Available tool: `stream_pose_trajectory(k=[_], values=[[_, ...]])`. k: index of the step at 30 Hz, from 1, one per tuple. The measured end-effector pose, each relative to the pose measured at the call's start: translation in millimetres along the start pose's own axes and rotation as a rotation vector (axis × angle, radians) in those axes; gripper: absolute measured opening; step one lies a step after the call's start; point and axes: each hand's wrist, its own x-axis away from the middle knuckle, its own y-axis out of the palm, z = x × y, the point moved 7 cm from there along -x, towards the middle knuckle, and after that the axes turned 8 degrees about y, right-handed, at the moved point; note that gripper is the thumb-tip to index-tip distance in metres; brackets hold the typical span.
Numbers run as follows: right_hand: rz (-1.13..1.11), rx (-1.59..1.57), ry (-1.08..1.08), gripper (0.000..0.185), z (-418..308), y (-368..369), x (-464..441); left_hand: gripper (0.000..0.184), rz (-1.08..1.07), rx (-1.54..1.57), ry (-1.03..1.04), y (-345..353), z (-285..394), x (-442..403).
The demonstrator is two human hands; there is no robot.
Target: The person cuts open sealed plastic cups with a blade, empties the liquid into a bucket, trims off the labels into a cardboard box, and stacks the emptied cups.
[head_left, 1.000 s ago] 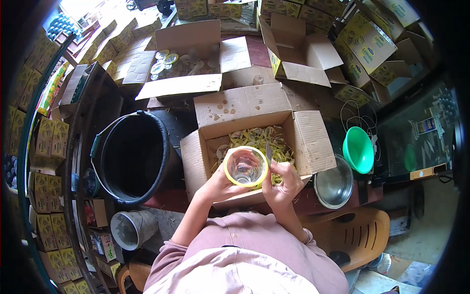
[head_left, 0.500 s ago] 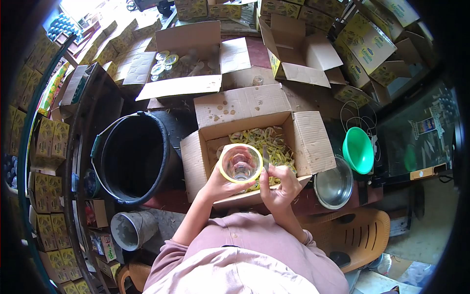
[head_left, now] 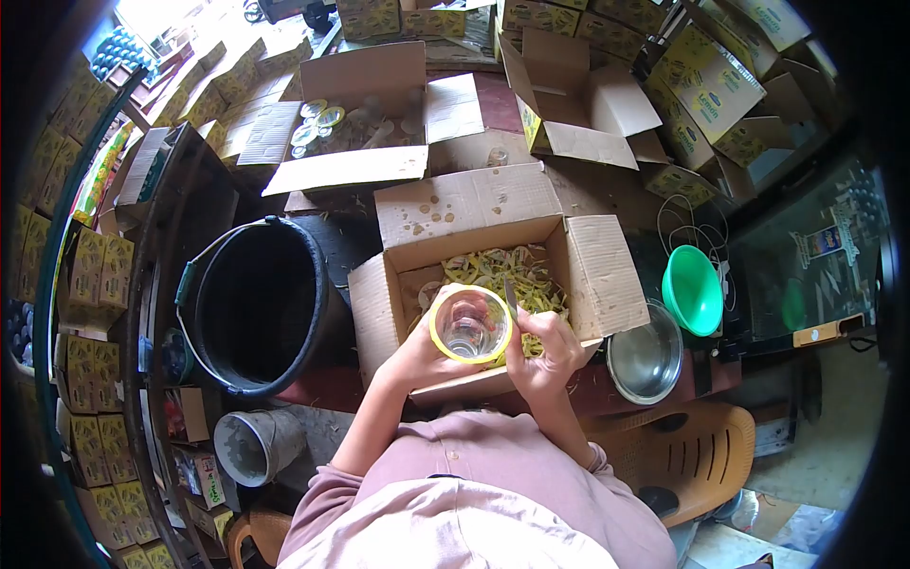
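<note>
My left hand (head_left: 422, 358) is wrapped round a clear cup with a yellow rim (head_left: 470, 332), its mouth turned up toward me. In my right hand (head_left: 547, 358) is a small knife (head_left: 511, 298), pinched with the blade pointing away from me, close beside the right side of the rim. Whether the blade touches the rim I cannot tell. Both hands are over the near side of an open cardboard box (head_left: 605, 270). Yellow-green strips (head_left: 502, 268) lie inside that box, partly hidden by the cup and hands.
A black bucket (head_left: 327, 322) stands left, a grey bucket (head_left: 248, 446) lower. Right are a metal bowl (head_left: 646, 356) and green bowl (head_left: 692, 292). Behind, one open carton (head_left: 365, 71) holds clear cups and lids; another carton (head_left: 559, 57) stands beside it. An orange chair (head_left: 697, 446) is at right.
The cup has shifted slightly down and toward me in my left hand. My right hand and the knife have moved only a little, staying beside the rim.
</note>
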Motion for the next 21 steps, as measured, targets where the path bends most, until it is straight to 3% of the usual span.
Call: stream_pose_trajectory(k=[4,7,11,15,21], values=[[-0.01,-0.011,0.033,0.021,1.8,-0.4,-0.7,0.074,-0.069,0.066,-0.024,6.2,-8.7,4.3],[0.001,-0.004,0.096,0.018,4.0,-1.9,-2.9,0.076,-0.075,-0.054,0.077,5.4,-2.2,1.8],[0.05,-0.018,0.202,0.015,7.8,-6.1,1.1,0.07,0.109,0.138,0.097,-0.7,-19.7,6.2],[0.05,-0.007,0.106,0.014,2.4,-3.6,3.8,0.061,0.144,0.29,0.01,1.1,-18.1,3.9],[0.057,0.044,0.057,0.019,-4.3,-2.2,3.0,0.065,0.112,0.299,0.027,5.2,-18.3,2.6]])
